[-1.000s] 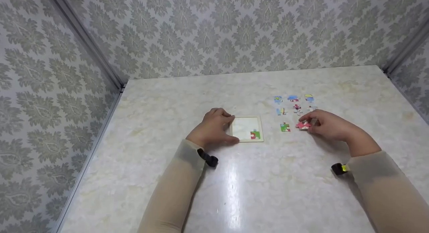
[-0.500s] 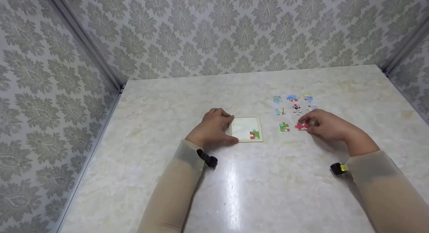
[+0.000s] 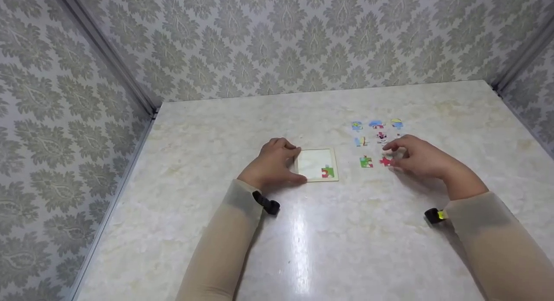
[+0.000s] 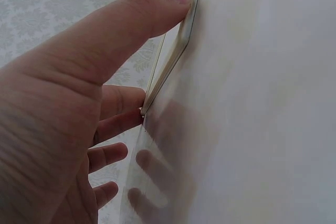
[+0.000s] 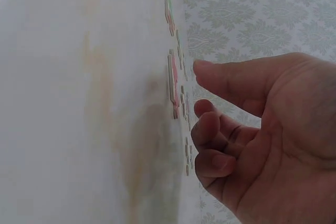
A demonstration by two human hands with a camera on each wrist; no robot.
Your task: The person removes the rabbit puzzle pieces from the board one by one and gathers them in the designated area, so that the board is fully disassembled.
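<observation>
A small square wooden puzzle tray (image 3: 310, 160) lies on the table, with one green-and-red jigsaw piece (image 3: 327, 171) in its lower right corner. My left hand (image 3: 272, 164) holds the tray's left side, thumb at the near edge and index finger at the far corner, as the left wrist view shows too. To the right, my right hand (image 3: 426, 160) hovers just over a red jigsaw piece (image 3: 385, 161), its fingers relaxed and apart. In the right wrist view a gap shows between thumb (image 5: 210, 74) and that piece lying flat on the table.
A green jigsaw piece (image 3: 366, 162) lies left of the red one. Behind them are two rows of mostly blue and white pieces, among them a blue one (image 3: 356, 126) and a pink-and-black one (image 3: 381, 137). Patterned wall panels (image 3: 268, 41) border the table's back and sides.
My right hand has let go of the red piece, which was tilted in its fingers and now lies flat. Its fingers have spread and lifted a little. My left hand stays on the tray.
</observation>
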